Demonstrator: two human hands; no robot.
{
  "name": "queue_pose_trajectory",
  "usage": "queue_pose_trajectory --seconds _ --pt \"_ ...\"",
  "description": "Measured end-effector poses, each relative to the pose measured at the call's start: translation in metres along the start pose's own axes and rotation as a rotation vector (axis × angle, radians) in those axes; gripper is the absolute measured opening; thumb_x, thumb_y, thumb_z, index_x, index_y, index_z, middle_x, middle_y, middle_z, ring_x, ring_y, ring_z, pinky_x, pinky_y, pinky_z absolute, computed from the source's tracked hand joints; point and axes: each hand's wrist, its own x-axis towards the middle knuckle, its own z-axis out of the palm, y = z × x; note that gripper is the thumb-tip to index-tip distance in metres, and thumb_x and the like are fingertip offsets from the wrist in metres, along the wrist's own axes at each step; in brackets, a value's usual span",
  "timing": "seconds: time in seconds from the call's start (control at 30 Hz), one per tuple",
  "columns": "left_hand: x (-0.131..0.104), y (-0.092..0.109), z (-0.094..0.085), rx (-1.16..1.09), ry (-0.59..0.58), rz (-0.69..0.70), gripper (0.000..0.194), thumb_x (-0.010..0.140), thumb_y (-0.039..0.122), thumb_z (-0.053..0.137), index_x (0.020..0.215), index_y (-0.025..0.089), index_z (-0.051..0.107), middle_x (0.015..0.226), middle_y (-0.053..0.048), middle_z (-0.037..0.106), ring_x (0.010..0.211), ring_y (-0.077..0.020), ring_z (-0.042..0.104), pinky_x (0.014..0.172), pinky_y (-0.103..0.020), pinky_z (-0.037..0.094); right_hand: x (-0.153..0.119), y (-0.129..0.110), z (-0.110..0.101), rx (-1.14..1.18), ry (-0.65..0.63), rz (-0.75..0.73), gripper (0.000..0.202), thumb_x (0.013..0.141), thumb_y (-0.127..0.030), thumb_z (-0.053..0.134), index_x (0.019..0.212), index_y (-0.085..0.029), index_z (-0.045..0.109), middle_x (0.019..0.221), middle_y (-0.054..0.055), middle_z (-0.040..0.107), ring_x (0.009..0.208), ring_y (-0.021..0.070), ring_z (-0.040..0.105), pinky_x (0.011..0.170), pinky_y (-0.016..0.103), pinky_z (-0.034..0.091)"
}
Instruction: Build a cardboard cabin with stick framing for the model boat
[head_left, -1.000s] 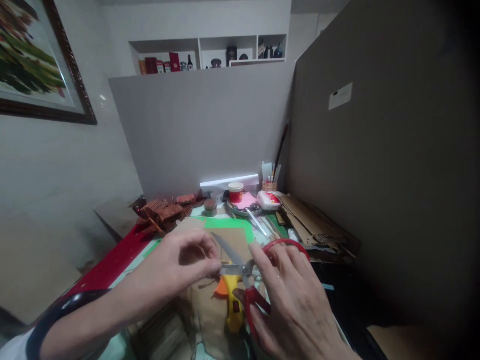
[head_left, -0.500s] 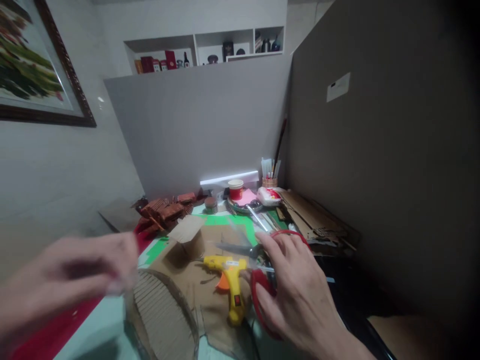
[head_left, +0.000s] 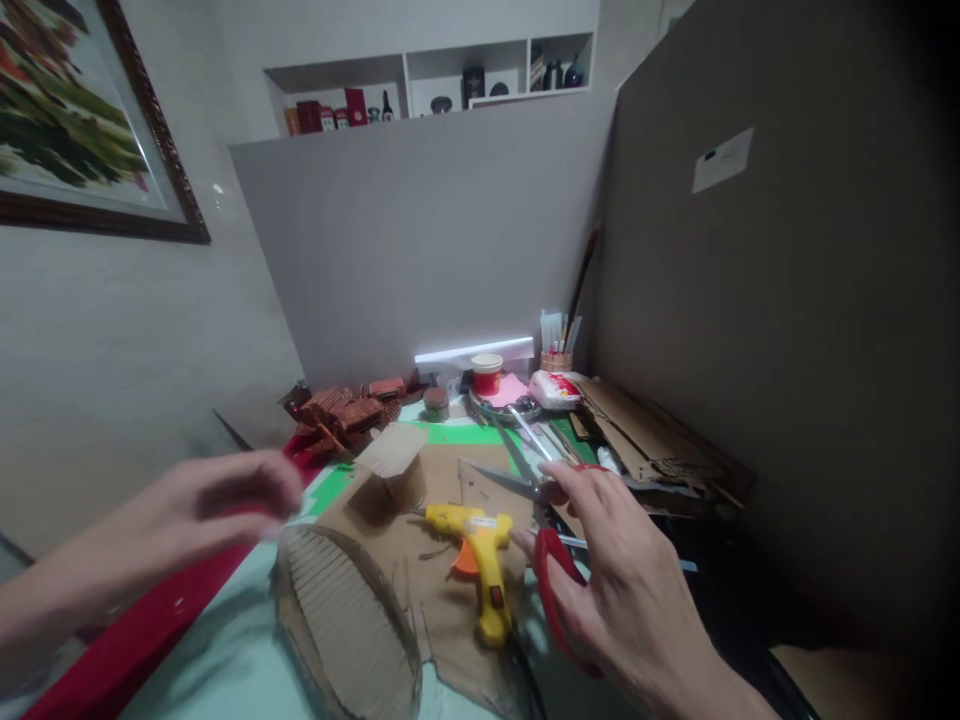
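Note:
My right hand [head_left: 622,570] is closed on red-handled scissors [head_left: 559,590], whose blades are parted and point left above the cardboard. My left hand [head_left: 232,495] hangs over the left side of the table, its fingers curved and apart with nothing between them. Just right of it lies an oval corrugated cardboard piece [head_left: 349,620] with a raised rim. A yellow glue gun [head_left: 487,570] with an orange trigger rests on a flat cardboard sheet [head_left: 442,480], between the oval piece and the scissors. Behind the gun stands a small folded cardboard piece [head_left: 394,460].
Reddish-brown blocks [head_left: 349,415] are piled at the back left. A red-and-white cup [head_left: 487,375], a small jar [head_left: 436,404], a white packet [head_left: 555,390] and a brush holder [head_left: 556,360] stand at the back. Cardboard sheets [head_left: 645,430] are stacked at the right, beside a grey partition.
The camera view has shifted, moving the table's contents rightward. The left hand's fingers have spread apart. The scissors remain in the right hand, their blades still parted.

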Motion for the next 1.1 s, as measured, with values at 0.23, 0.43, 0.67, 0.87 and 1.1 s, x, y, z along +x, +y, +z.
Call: queue_pose_trajectory --seconds 0.23,0.43,0.67,0.87,1.1 --pt "0.083 -0.013 0.04 0.22 -0.051 0.006 0.105 0.071 0.063 0.075 0.155 0.021 0.03 0.16 -0.018 0.037 0.145 -0.0377 0.038 0.118 -0.055 0.034 0.0 0.001 0.0 0.011 -0.027 0.01 0.039 0.087 -0.021 0.057 0.125 -0.013 0.051 0.092 0.013 0.06 0.082 0.0296 0.059 0.065 0.047 0.056" --pt "0.101 -0.009 0.07 0.316 -0.115 -0.031 0.1 0.075 0.067 0.067 0.157 0.029 0.026 0.149 -0.019 0.052 0.13 -0.0423 0.054 0.107 -0.061 0.042 0.001 -0.001 -0.002 0.016 -0.035 0.01 0.038 0.088 -0.023 0.056 0.125 -0.013 0.052 0.092 0.013 0.061 0.081 0.0293 0.059 0.064 0.046 0.055" --pt "0.092 0.013 0.054 0.189 0.073 0.018 0.092 0.078 0.055 0.069 0.155 0.026 0.029 0.146 -0.017 0.049 0.133 -0.0386 0.049 0.113 -0.06 0.036 0.005 -0.003 -0.006 0.214 -0.063 0.218 0.03 0.09 -0.034 0.06 0.116 -0.019 0.058 0.093 0.008 0.064 0.079 0.0237 0.061 0.068 0.038 0.053" --pt "0.048 0.052 0.054 -0.352 0.33 0.113 0.084 0.078 0.053 0.072 0.151 0.042 0.032 0.15 -0.006 0.048 0.14 -0.0367 0.044 0.113 -0.059 0.041 0.017 -0.013 -0.016 0.878 -0.33 0.71 0.036 0.082 -0.04 0.071 0.11 -0.021 0.06 0.084 0.0 0.064 0.076 0.0173 0.064 0.069 0.029 0.054" --pt "0.012 0.085 0.096 -0.61 0.386 0.098 0.102 0.058 0.06 0.087 0.146 0.05 0.039 0.157 0.007 0.042 0.145 -0.0369 0.038 0.111 -0.045 0.051 0.018 -0.026 -0.022 1.4 -0.295 0.73 0.038 0.076 -0.025 0.079 0.106 -0.02 0.055 0.088 -0.001 0.063 0.08 0.012 0.064 0.065 0.02 0.054"
